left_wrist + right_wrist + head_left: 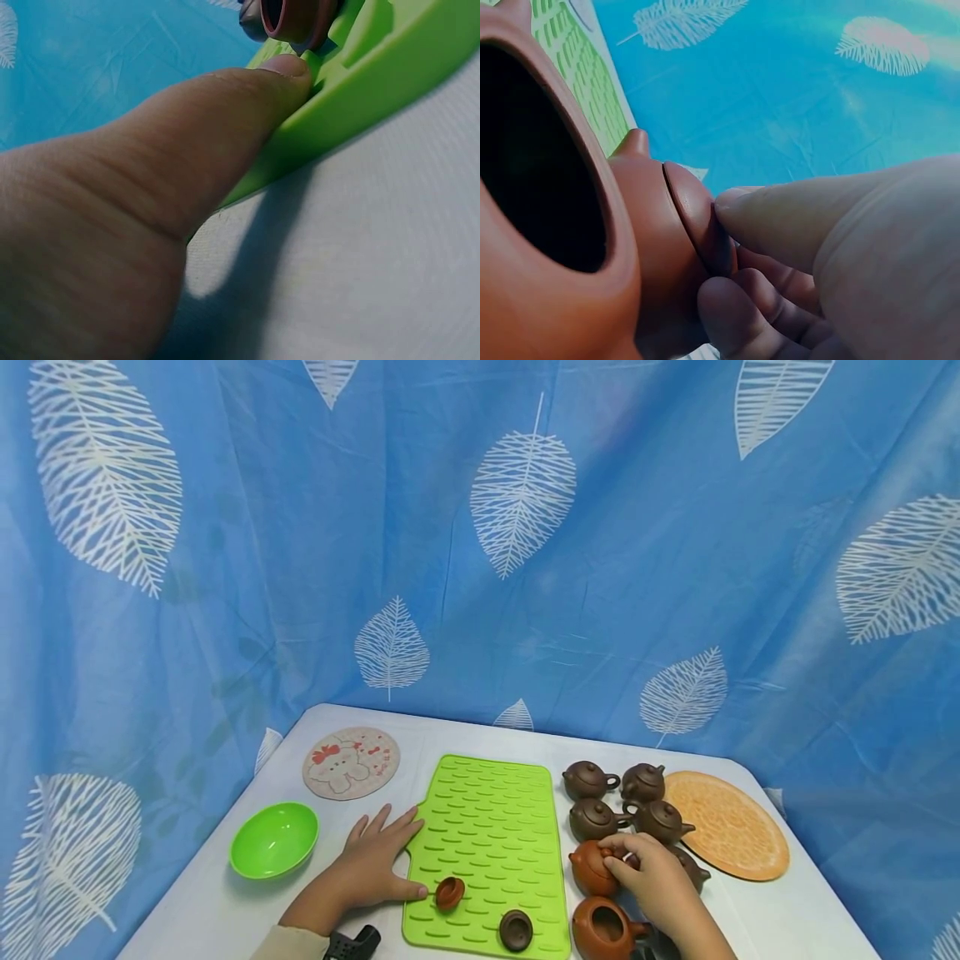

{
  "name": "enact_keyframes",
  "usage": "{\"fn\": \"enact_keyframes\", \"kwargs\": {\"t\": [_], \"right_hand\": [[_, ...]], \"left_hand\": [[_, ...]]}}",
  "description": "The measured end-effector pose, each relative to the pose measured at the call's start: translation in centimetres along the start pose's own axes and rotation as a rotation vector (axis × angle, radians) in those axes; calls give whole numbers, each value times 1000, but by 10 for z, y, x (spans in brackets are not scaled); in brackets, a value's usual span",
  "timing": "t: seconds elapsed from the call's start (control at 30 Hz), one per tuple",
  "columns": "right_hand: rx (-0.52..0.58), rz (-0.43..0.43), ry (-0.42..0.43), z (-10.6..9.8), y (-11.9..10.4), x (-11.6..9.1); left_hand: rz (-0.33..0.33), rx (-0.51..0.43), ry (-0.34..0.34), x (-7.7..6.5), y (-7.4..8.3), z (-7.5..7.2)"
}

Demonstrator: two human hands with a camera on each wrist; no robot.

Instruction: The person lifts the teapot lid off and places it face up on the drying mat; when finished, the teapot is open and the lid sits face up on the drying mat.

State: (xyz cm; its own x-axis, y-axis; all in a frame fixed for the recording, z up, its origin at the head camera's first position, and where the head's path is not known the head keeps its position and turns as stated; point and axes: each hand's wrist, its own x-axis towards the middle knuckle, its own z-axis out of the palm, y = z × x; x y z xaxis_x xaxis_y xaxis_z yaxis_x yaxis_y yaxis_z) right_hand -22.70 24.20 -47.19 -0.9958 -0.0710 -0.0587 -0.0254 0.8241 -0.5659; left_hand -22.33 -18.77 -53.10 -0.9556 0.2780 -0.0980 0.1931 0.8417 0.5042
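Right hand is pinching the lid of a red-brown teapot at the lower right of the head view, thumb on one side and fingertips on the other. Left hand is spreading its fingers wide at the left edge of the green mat, below the middle of the frame, its thumb touching the mat and gripping nothing. For handling the lid well, keeping the pinch light and centred is probably best, and moving it straight along the opening's axis should be keeping the rim from scraping or tilting. Since the neighbouring open pot is sitting just below in the frame, a high, level path would likely be sparing its rim a knock; bracing the teapot's body could be helping if it starts rocking. Two loose lids, one reddish and one dark, are lying on the mat near the bottom centre. Fingers are covering the lid's knob in the right wrist view, so the exact grip is staying hard to read; a thin dark seam is showing around the lid, but whether it is fully seated is not clear. Right of the hand, a dark teapot is peeking out partly hidden, and the bottom edge is cutting off the open pot. In the left wrist view, the left hand's other fingers are not showing.
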Motion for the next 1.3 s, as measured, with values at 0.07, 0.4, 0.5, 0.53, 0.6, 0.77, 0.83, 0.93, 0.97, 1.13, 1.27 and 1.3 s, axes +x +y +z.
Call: {"fn": "enact_keyframes", "kwargs": {"t": [0.07,0.4,0.5,0.53,0.6,0.77,0.83,0.93,0.97,1.13,1.27,1.3], "right_hand": [[-6,-1,4,0,0,0],[-9,5,13,-2,1,-1],[1,10,19,-3,3,-1],[5,13,24,-3,3,-1],[18,18,33,-3,4,-1],[65,24,47,-2,5,0],[94,27,50,-1,5,1],[152,37,49,1,3,1],[174,43,47,2,3,1],[321,97,30,7,-3,0],[425,135,17,9,-8,-1],[447,145,13,10,-9,-2]], "left_hand": [[-1,2,-1,0,1,0],[-8,7,-3,-2,3,-2],[-9,10,-2,-2,2,-2],[-11,11,-3,-2,2,-2],[-11,11,-4,-2,2,-2],[-7,1,-6,-1,1,-1],[-5,-1,-5,0,0,0],[-1,-1,-5,1,-1,1],[-1,-1,-5,1,-1,1],[0,-1,-6,0,-1,1],[0,0,-8,-1,0,0],[0,-1,-8,-1,0,0]]}}
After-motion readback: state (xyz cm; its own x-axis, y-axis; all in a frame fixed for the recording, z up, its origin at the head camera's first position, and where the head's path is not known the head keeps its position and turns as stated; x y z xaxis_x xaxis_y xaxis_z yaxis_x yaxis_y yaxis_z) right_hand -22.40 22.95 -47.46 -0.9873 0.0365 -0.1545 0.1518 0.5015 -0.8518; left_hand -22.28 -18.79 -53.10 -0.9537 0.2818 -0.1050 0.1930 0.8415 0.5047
